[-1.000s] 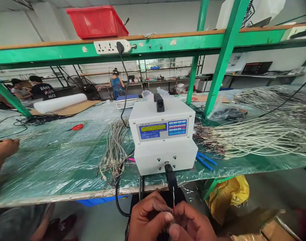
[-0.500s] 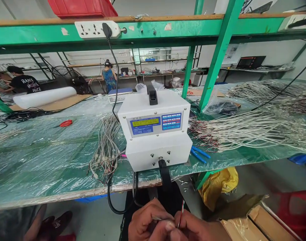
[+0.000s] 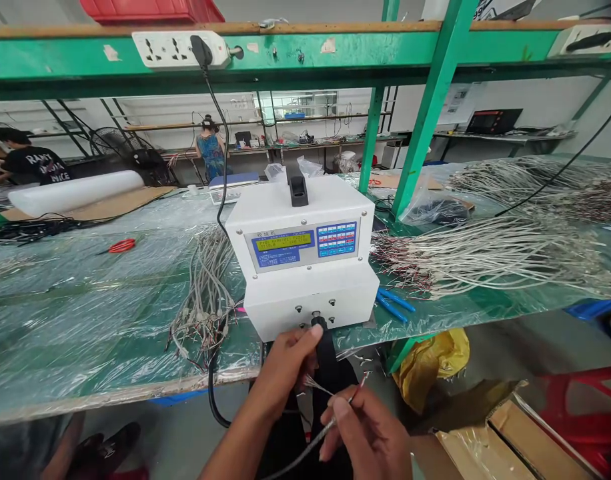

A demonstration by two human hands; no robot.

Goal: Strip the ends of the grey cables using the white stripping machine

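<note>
left hand (image 3: 285, 363) fingertip up at black front port (image 3: 316, 323) of white machine (image 3: 305, 257), holding nothing | right hand (image 3: 368, 433) pinching grey cable (image 3: 305, 448), stripped ends (image 3: 318, 385) just below port, not yet inserted | processed bundle (image 3: 208, 293) left of machine, big pile (image 3: 500, 257) right, likely pending

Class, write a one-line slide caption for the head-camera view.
Left hand reaches the white machine's front port while right hand pinches a grey cable with bared wires.

The white machine (image 3: 305, 257) is blocking the tabletop (image 3: 85, 313) edge, flanked closely by grey cables (image 3: 205, 293) and blue pliers (image 3: 393, 305). Open room is lying left of the cables.
</note>
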